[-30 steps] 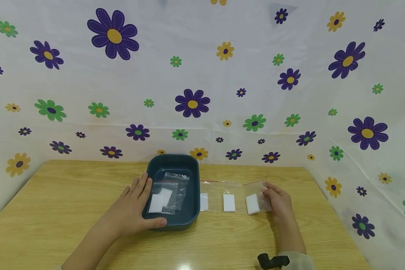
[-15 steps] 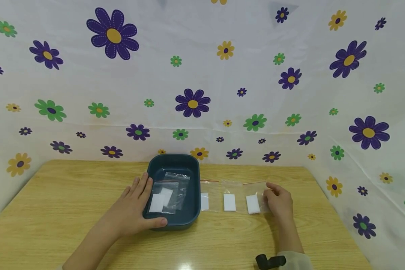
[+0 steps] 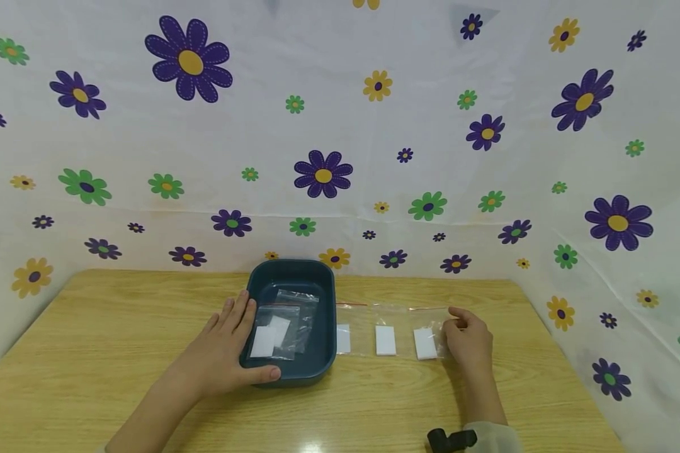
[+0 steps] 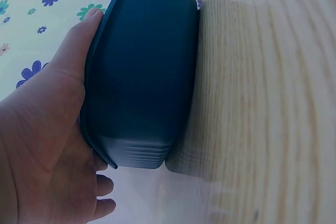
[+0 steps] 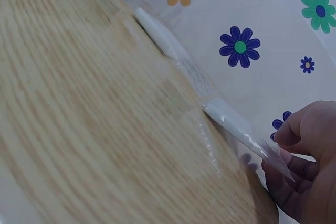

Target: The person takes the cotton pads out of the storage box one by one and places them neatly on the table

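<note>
A dark blue plastic bin (image 3: 291,372) stands on the table, two clear zip bags (image 3: 302,333) with white pieces lying overlapped inside. My left hand (image 3: 221,355) rests along its left rim with straight fingers, the thumb over the near corner. In the left wrist view that thumb lies against the bin's (image 4: 144,72) rim. To the right, my right hand (image 3: 469,340) pinches the right edge of a clear zip bag (image 3: 430,319), which holds a white rectangular piece (image 3: 425,344). The right wrist view shows this bag (image 5: 236,127) low over the wood, its edge between thumb and fingers.
Two more zip bags lie in a row between bin and right hand: a middle one with a white block (image 3: 385,340), and one with a white piece (image 3: 343,338) partly hidden by the bin. A flowered cloth (image 3: 362,132) hangs behind the wooden table (image 3: 368,409).
The held bag's right side, lifted a second ago, has come down flatter, and my right hand has shifted slightly down with it. My left hand and the bin stay put.
</note>
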Demonstrator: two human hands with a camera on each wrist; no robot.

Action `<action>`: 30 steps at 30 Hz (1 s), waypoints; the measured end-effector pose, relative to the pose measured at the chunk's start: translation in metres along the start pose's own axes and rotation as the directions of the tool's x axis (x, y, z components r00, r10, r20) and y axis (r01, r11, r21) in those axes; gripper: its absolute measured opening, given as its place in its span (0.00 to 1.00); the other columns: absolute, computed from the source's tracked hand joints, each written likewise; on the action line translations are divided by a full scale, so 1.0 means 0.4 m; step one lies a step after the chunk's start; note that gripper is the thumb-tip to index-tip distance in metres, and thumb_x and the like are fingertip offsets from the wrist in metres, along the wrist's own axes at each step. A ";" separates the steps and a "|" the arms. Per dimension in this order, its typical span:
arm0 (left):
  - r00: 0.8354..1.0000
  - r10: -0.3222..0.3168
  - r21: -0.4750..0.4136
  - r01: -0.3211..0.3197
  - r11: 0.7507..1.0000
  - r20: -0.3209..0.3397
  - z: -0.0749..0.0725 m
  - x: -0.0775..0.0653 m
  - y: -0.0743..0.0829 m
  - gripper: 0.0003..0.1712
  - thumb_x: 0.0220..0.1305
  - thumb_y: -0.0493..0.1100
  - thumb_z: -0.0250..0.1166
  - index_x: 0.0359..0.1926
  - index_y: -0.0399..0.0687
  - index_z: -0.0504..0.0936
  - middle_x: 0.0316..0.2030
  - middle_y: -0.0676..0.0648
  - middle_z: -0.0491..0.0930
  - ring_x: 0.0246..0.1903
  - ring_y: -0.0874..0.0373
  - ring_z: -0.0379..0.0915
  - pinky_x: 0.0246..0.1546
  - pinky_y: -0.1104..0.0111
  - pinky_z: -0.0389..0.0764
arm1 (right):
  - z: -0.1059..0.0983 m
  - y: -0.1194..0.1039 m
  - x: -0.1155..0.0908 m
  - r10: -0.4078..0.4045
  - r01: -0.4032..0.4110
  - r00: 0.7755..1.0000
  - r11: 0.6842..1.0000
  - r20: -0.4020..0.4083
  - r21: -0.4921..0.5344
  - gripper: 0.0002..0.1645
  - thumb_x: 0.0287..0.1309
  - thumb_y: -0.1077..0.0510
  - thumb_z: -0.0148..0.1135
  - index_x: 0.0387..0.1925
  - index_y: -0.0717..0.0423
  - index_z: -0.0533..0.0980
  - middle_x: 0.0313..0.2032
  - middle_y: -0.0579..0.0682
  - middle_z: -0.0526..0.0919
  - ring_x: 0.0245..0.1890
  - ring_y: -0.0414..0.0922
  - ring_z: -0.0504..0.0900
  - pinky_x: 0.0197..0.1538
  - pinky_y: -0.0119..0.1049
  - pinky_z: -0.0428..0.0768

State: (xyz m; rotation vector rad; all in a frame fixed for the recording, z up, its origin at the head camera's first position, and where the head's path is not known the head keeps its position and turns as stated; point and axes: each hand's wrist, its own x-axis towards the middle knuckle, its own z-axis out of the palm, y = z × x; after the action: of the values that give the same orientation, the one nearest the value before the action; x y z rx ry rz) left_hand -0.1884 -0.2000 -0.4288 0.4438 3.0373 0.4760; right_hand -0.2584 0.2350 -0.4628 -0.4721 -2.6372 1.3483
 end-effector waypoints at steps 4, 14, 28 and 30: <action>1.000 0.002 -0.001 -0.002 1.000 -0.003 0.000 -0.001 0.000 0.76 0.46 0.86 0.57 0.78 0.35 0.47 0.79 0.36 0.38 0.76 0.32 0.37 0.71 0.36 0.48 | -0.002 -0.001 -0.003 -0.019 0.019 1.000 1.000 -0.013 -0.020 0.27 0.58 0.59 0.54 0.59 0.57 0.78 0.40 0.55 0.83 0.38 0.48 0.78 0.33 0.32 0.75; 1.000 -0.003 0.005 0.003 1.000 -0.008 0.005 -0.001 -0.002 0.76 0.45 0.86 0.57 0.78 0.36 0.47 0.79 0.37 0.37 0.76 0.33 0.37 0.71 0.37 0.48 | 0.000 0.000 -0.003 -0.077 0.072 0.995 0.995 -0.063 -0.075 0.25 0.57 0.58 0.54 0.57 0.58 0.80 0.38 0.53 0.83 0.38 0.48 0.80 0.37 0.34 0.73; 1.000 0.003 0.002 -0.003 1.000 -0.005 -0.001 -0.001 0.000 0.76 0.46 0.87 0.56 0.78 0.35 0.47 0.79 0.36 0.38 0.76 0.32 0.37 0.71 0.36 0.48 | -0.006 -0.006 -0.009 -0.055 0.048 0.996 0.994 -0.071 -0.102 0.24 0.59 0.58 0.55 0.56 0.56 0.80 0.39 0.52 0.84 0.38 0.47 0.79 0.38 0.36 0.72; 1.000 0.008 0.001 -0.008 1.000 -0.008 -0.002 -0.001 0.000 0.76 0.46 0.87 0.56 0.78 0.35 0.47 0.79 0.35 0.38 0.76 0.32 0.37 0.71 0.36 0.48 | -0.007 -0.005 -0.009 -0.050 0.043 0.996 0.994 -0.071 -0.105 0.24 0.59 0.57 0.55 0.56 0.56 0.80 0.40 0.52 0.84 0.38 0.47 0.78 0.38 0.36 0.72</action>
State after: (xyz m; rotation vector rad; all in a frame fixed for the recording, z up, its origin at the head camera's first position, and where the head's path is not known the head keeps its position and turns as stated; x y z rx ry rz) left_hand -0.1881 -0.2003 -0.4281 0.4559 3.0446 0.4787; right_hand -0.2547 0.2348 -0.4595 -0.4609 -2.6498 1.1623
